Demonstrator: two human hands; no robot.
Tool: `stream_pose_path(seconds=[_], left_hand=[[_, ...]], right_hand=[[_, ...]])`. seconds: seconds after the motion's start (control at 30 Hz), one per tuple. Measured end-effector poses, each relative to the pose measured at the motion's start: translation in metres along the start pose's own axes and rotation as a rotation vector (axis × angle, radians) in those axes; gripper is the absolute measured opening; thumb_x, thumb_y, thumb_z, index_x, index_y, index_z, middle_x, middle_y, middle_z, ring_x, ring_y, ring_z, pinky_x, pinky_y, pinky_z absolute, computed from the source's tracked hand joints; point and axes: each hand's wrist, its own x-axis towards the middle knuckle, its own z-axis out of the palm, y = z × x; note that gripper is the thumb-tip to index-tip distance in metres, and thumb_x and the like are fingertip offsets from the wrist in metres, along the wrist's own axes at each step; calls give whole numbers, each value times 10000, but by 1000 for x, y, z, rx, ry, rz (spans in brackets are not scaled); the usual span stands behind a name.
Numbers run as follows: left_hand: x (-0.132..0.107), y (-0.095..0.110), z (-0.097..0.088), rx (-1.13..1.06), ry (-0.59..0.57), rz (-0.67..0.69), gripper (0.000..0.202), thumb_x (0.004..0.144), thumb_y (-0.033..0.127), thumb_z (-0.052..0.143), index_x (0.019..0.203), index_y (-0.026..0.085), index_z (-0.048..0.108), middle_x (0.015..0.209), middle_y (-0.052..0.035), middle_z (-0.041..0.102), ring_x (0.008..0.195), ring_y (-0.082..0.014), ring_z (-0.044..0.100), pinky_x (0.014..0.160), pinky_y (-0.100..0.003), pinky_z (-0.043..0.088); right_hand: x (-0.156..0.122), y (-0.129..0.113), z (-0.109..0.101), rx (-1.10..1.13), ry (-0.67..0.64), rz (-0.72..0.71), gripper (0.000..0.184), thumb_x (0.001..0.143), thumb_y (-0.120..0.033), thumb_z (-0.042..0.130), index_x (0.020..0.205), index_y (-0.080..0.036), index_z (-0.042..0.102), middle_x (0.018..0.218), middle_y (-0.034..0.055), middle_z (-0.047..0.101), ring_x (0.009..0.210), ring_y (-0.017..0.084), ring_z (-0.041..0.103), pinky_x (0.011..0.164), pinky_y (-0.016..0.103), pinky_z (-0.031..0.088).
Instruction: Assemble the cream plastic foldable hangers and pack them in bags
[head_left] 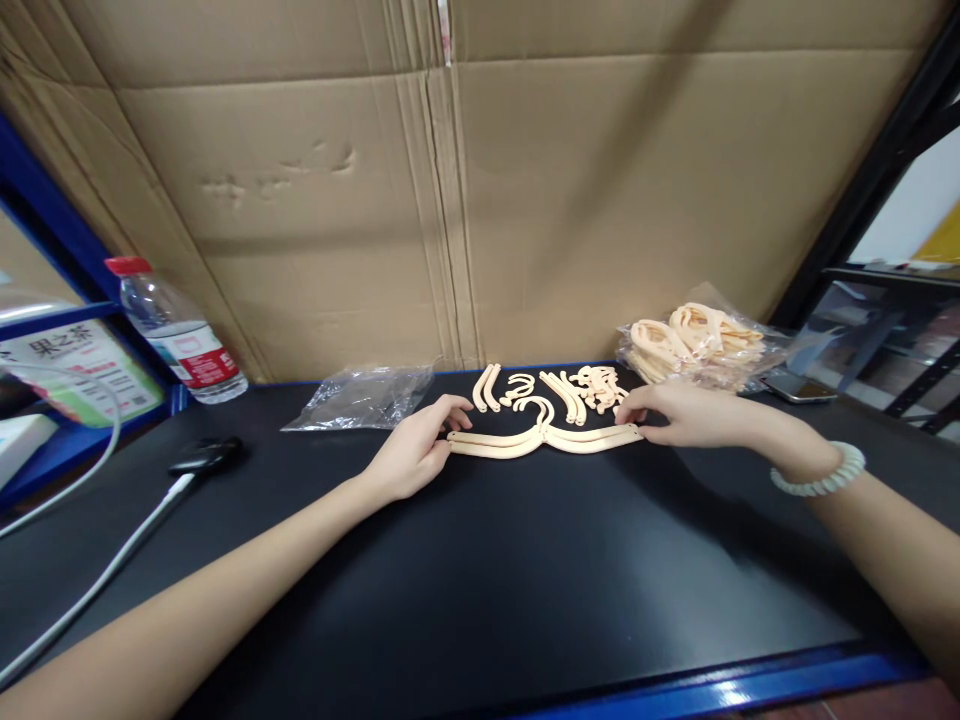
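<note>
A cream plastic clothes hanger [499,450] lies spread on the black table, its paired curved arms meeting in the middle below a small hook [541,405]. At its left end, my left hand [412,447] has thumb and fingers closed around the arm tips. My right hand [679,412] pinches the opposite end, palm down. Just behind lie two loose curved strips [487,388], some small hook pieces [519,388], more curved strips [564,398] and a pile of small cream connectors [598,386].
A clear plastic bag [360,397] lies flat at the back left, beside a red-capped water bottle [184,335]. Another bag of cream parts [694,340] stands back right, near a phone [801,388]. A black device [204,456] with a white cable [105,575] is at left. Cardboard [315,220] walls the back.
</note>
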Motion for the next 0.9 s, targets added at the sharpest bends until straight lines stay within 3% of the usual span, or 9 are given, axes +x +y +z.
stream_pose_path(seconds=[0.53,0.9], left_hand=[[0,0,2,60,45,-13,491,665,-21,384,1088,198,504,974,-34,640,903,-176,604,822,-354,493],[0,0,2,88,45,-3,449,688,-14,388,1067,194,511,971,-37,643,907,-176,606,818,-344,493]], right_hand=[[1,-3,-1,-25,-15,12,269,769,-152,457,906,-156,689,886,70,697,763,193,630,686,308,463],[1,1,1,7,-1,12,272,806,-252,465,920,-166,696,911,83,702,779,207,632,701,334,475]])
